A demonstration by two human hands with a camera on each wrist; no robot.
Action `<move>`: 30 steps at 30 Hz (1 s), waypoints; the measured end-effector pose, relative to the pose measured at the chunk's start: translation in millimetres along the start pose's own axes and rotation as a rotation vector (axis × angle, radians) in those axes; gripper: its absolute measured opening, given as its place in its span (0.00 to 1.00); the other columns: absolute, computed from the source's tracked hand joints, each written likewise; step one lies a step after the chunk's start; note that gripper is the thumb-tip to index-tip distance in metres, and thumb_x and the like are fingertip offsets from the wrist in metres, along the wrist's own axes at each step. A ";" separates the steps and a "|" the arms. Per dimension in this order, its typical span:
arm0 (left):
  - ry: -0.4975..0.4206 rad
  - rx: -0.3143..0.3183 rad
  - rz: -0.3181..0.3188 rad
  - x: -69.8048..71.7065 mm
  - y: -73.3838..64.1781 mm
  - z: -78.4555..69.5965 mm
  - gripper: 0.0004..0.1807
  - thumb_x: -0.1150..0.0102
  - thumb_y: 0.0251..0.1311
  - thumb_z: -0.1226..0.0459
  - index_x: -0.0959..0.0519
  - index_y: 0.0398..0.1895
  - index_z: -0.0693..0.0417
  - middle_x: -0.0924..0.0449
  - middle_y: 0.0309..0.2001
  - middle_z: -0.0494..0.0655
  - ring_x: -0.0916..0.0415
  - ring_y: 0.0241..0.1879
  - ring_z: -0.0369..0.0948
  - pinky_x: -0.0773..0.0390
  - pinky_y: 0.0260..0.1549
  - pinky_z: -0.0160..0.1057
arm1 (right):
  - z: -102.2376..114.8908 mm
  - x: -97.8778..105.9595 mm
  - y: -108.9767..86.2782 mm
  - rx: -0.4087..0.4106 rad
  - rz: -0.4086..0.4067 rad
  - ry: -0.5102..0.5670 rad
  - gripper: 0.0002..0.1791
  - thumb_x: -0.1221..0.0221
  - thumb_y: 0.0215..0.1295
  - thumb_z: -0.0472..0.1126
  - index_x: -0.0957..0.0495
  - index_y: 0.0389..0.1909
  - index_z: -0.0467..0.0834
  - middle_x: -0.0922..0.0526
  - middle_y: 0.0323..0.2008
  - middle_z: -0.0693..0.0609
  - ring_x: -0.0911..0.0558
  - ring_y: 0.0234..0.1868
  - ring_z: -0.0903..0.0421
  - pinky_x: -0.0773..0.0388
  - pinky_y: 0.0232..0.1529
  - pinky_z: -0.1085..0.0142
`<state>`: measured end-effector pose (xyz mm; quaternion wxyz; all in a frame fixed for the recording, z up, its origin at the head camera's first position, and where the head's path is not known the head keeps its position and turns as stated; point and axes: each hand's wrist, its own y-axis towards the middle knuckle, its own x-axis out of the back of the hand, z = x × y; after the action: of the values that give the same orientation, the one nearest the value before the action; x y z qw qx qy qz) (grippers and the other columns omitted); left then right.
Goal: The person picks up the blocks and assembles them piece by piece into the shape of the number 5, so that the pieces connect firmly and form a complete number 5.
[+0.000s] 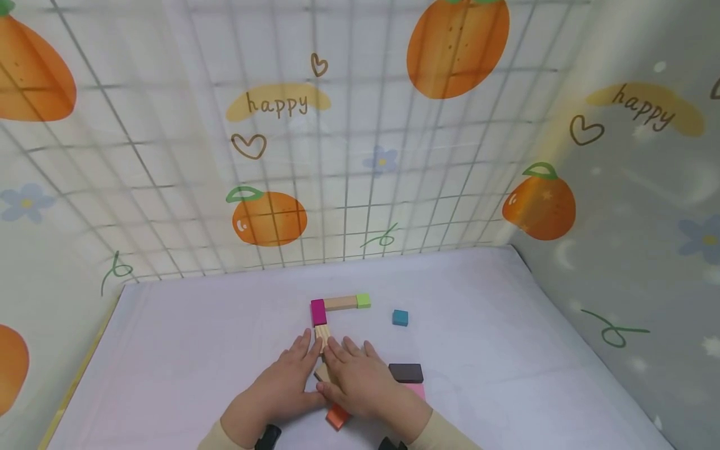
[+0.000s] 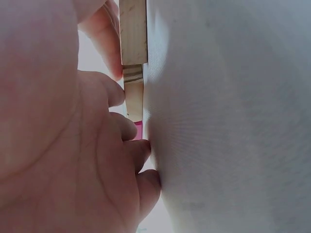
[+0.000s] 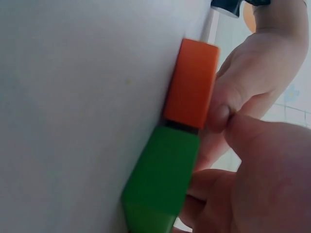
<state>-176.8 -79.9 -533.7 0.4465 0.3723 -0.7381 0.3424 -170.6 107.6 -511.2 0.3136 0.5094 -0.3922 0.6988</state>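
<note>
My left hand and right hand flank a line of blocks, fingers stretched forward and thumbs nearly meeting in the head view. At their index fingertips lies a pale striped wooden block. A tan wooden block is partly covered by the right hand. Nearest my body, an orange block pokes out below the thumbs. In the right wrist view a green block sits by the orange one, beside the right fingers. The left fingertips rest along the wooden blocks and the cloth in the left wrist view.
Beyond the hands, a magenta block, a tan bar and a lime cube form a corner. A teal cube stands apart rightward. By the right wrist lie a dark block and a pink block.
</note>
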 end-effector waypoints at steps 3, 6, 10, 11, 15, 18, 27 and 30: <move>-0.002 -0.001 0.000 1.4 -0.4 -0.9 0.56 0.54 0.48 0.26 0.52 0.75 0.47 0.62 0.76 0.48 0.59 0.75 0.47 0.43 0.67 0.55 | 0.6 0.0 0.2 0.000 -0.003 0.003 0.41 0.63 0.65 0.71 0.44 0.72 0.51 0.47 0.74 0.55 0.47 0.74 0.48 0.50 0.68 0.38; 0.003 -0.003 -0.003 1.5 -0.5 -1.0 0.56 0.53 0.49 0.27 0.52 0.75 0.48 0.62 0.76 0.49 0.59 0.75 0.47 0.42 0.67 0.54 | 1.1 0.6 0.0 -0.003 -0.003 0.004 0.41 0.63 0.65 0.71 0.44 0.72 0.51 0.47 0.74 0.55 0.47 0.74 0.48 0.50 0.68 0.38; 0.011 -0.007 -0.010 0.4 -0.6 -0.5 0.56 0.52 0.49 0.28 0.52 0.75 0.49 0.62 0.76 0.50 0.59 0.75 0.48 0.42 0.67 0.54 | 1.8 1.8 -0.3 -0.003 -0.003 0.007 0.41 0.63 0.65 0.71 0.44 0.72 0.51 0.47 0.74 0.55 0.47 0.74 0.47 0.49 0.68 0.38; 0.011 -0.008 -0.012 0.2 -0.6 -0.4 0.56 0.51 0.49 0.28 0.52 0.75 0.49 0.62 0.76 0.50 0.59 0.75 0.48 0.42 0.67 0.54 | 2.0 2.0 -0.6 -0.002 -0.004 0.007 0.41 0.63 0.65 0.71 0.44 0.72 0.51 0.47 0.74 0.55 0.47 0.74 0.47 0.49 0.68 0.38; 0.005 -0.012 -0.015 -1.6 0.4 0.9 0.56 0.51 0.49 0.28 0.52 0.75 0.49 0.62 0.76 0.50 0.60 0.75 0.47 0.43 0.67 0.54 | 2.5 2.8 -0.7 0.000 -0.006 0.009 0.41 0.63 0.65 0.71 0.44 0.72 0.51 0.47 0.74 0.54 0.46 0.74 0.47 0.49 0.68 0.38; 0.007 -0.012 -0.018 -3.5 1.9 2.5 0.56 0.52 0.49 0.28 0.53 0.75 0.48 0.62 0.76 0.49 0.60 0.75 0.47 0.43 0.67 0.54 | 2.6 3.0 -0.2 -0.001 -0.007 0.006 0.41 0.63 0.65 0.71 0.44 0.72 0.51 0.47 0.74 0.54 0.47 0.74 0.47 0.49 0.68 0.38; 0.006 -0.006 -0.018 -3.9 2.5 2.9 0.55 0.47 0.50 0.31 0.53 0.75 0.49 0.63 0.76 0.49 0.59 0.75 0.47 0.42 0.67 0.54 | 2.4 2.0 1.9 -0.003 -0.012 0.009 0.40 0.62 0.66 0.70 0.44 0.72 0.51 0.47 0.74 0.54 0.47 0.74 0.47 0.48 0.67 0.37; 0.002 -0.001 -0.017 -2.1 1.7 1.3 0.55 0.47 0.50 0.32 0.53 0.75 0.50 0.62 0.76 0.49 0.58 0.75 0.48 0.42 0.67 0.54 | 2.0 1.6 2.3 0.000 -0.011 0.003 0.41 0.62 0.66 0.70 0.45 0.72 0.50 0.48 0.74 0.54 0.47 0.74 0.47 0.48 0.67 0.37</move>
<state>-178.1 -79.6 -536.4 0.4502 0.3782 -0.7347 0.3385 -172.1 104.8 -509.9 0.3180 0.5108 -0.3889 0.6977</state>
